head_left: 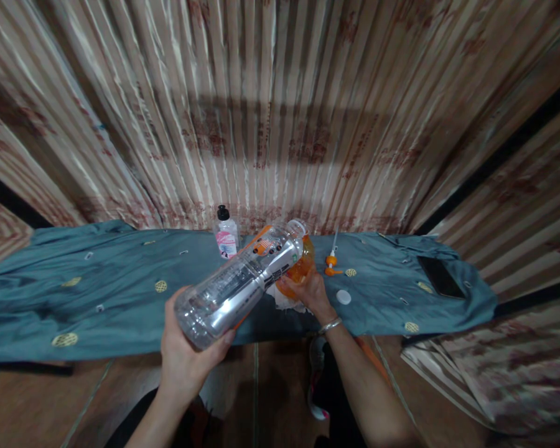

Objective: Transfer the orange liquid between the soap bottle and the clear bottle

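Note:
My left hand (186, 348) is wrapped round the base of a large clear plastic bottle (228, 298), which is tilted with its mouth up and to the right. An orange see-through bottle (304, 261) stands on the table behind that mouth, partly hidden. The fingers of my right hand (310, 291) are closed round the orange bottle. Whether liquid passes between the two bottles I cannot tell. Under the orange bottle lies a crumpled white tissue (289, 303). An orange pump head (332, 264) with a pale tube and a white round cap (343, 297) lie to the right.
A small clear bottle (226, 239) with a pink label and black cap stands behind the large one. A dark phone (441, 277) lies at the right on the green tablecloth (121, 292). Striped curtains (261, 124) hang close behind the table.

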Demonstrator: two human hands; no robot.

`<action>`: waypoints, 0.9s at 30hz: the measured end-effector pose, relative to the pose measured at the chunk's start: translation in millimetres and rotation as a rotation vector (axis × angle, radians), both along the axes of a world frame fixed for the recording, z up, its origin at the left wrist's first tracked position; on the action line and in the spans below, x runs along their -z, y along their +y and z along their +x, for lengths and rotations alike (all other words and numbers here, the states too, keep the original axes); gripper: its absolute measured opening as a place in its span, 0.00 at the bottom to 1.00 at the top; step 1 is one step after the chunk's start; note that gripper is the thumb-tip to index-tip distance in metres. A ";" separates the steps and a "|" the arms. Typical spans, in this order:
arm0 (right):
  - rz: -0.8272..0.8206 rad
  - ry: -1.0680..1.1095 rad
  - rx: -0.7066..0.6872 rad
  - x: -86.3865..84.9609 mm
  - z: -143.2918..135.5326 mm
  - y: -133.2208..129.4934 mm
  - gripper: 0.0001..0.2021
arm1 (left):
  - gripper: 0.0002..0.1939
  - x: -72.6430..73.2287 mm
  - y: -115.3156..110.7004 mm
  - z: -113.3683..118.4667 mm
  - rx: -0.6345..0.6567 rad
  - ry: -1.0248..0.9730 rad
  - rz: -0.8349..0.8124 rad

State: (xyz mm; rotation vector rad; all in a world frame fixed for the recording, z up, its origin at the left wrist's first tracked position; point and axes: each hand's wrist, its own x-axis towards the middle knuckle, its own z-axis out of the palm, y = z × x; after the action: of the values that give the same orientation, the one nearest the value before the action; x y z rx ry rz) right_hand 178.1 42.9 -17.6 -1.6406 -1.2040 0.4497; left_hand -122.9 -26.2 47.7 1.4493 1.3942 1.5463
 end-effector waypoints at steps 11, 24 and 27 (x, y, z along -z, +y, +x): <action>-0.006 0.016 -0.024 0.1 0.8 0.9 0.31 | 0.46 -2.5 -3.5 3.8 0.018 0.004 -0.026; -0.007 0.016 0.006 -7.1 -3.6 -2.2 0.30 | 0.43 4.2 2.9 -11.4 0.115 0.079 0.008; -0.013 0.009 0.007 -4.4 -2.0 -0.4 0.32 | 0.44 6.0 3.7 -14.3 0.120 0.090 -0.004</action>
State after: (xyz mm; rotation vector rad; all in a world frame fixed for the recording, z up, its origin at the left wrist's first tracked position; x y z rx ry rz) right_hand 176.0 42.5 -13.2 -1.6513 -1.1908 0.4612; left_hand -137.2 -22.5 41.7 1.5876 1.3341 1.4187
